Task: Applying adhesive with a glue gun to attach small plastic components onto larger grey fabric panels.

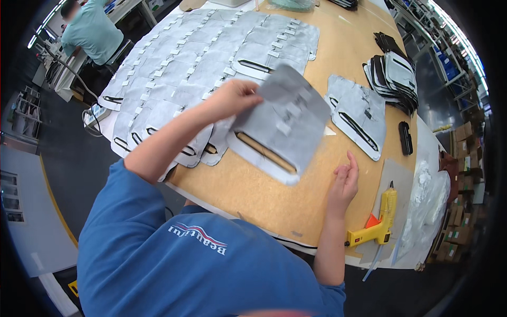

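Note:
My left hand (240, 98) is closed in a pinch on the upper left edge of a grey fabric panel (264, 119). The panel hangs tilted above the table, slightly blurred, with small white tags on it and a long black-edged slot near its lower edge. Through that slot the tan tabletop shows. My right hand (345, 178) is apart from the panel, palm turned up, index finger stretched out and the others loosely bent, holding nothing. Nearest to it lies a similar grey panel (351, 105), its slot filled with black.
Rows of overlapping grey panels (179, 63) cover the table's left side. At right are a stack of black-and-grey pieces (393, 76), a black strip-like piece (405, 138), a yellow glue gun (388, 208) and clear plastic wrap (425, 195). Another person (92, 31) sits at the far left.

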A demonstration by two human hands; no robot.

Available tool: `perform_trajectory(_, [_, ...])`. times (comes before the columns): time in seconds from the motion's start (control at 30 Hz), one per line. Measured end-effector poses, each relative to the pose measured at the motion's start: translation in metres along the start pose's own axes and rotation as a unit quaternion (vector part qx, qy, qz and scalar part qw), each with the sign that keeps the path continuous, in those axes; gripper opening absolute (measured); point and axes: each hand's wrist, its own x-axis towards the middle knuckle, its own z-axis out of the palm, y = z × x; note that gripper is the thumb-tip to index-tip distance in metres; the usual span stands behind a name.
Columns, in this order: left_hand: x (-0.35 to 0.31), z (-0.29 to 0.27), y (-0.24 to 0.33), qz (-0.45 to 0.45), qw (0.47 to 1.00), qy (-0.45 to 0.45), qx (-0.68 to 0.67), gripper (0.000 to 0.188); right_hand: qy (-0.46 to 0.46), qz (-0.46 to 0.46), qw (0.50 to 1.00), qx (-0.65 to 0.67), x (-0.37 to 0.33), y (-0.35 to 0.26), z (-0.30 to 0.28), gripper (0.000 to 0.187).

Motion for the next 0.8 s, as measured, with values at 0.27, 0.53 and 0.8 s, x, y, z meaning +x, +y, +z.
perform_trajectory(0.27, [0.040,-0.068,-0.043,-0.125,0.989,0.083,0.011,0.028,-0.014,0.024,1.000,0.004,0.002,-0.002,0.000,0.035])
perform_trajectory(0.53, [0.047,-0.068,-0.046,-0.031,0.972,0.160,0.171,0.034,-0.001,0.038,0.999,-0.015,0.000,0.005,0.000,0.035])
perform_trajectory(0.8, [0.001,-0.035,0.013,0.034,0.968,0.184,0.167,0.019,-0.035,-0.089,0.980,-0.174,0.007,-0.047,-0.009,0.021])
